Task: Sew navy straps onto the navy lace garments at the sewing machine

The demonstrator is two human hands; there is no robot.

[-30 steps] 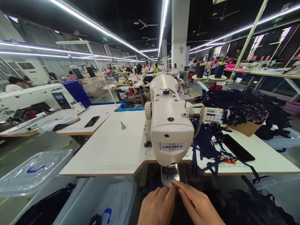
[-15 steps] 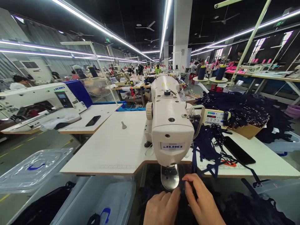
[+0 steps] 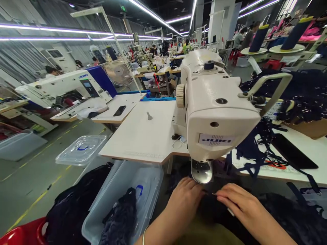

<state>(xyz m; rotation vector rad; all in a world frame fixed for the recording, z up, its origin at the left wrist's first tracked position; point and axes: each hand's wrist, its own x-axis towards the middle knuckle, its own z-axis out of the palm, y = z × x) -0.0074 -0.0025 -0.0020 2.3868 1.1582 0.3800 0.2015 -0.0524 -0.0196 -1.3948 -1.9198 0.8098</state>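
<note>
Both my hands are close together just below the head of a white sewing machine (image 3: 217, 132), in front of its rounded metal plate (image 3: 201, 173). My left hand (image 3: 186, 195) is closed, knuckles up, beside the plate; its fingertips and anything in them are hidden. A little to the right, my right hand (image 3: 240, 199) pinches a dark strap with a small shiny metal piece (image 3: 213, 194) at its fingertips. A white bit (image 3: 230, 211) shows under that hand. Dark fabric lies beneath both hands, too dim to make out its shape.
Navy straps (image 3: 251, 149) and a black phone (image 3: 293, 151) lie on the right tabletop. A grey metal tool (image 3: 149, 116) rests on the left tabletop (image 3: 138, 136). Plastic bins (image 3: 153, 200) with dark goods stand below left, near a red stool (image 3: 25, 234). Another sewing machine (image 3: 68, 85) stands further left.
The view has tilted down and turned left, nearer the machine. My hands have drawn slightly apart, and a small metal piece now shows at the right fingertips.
</note>
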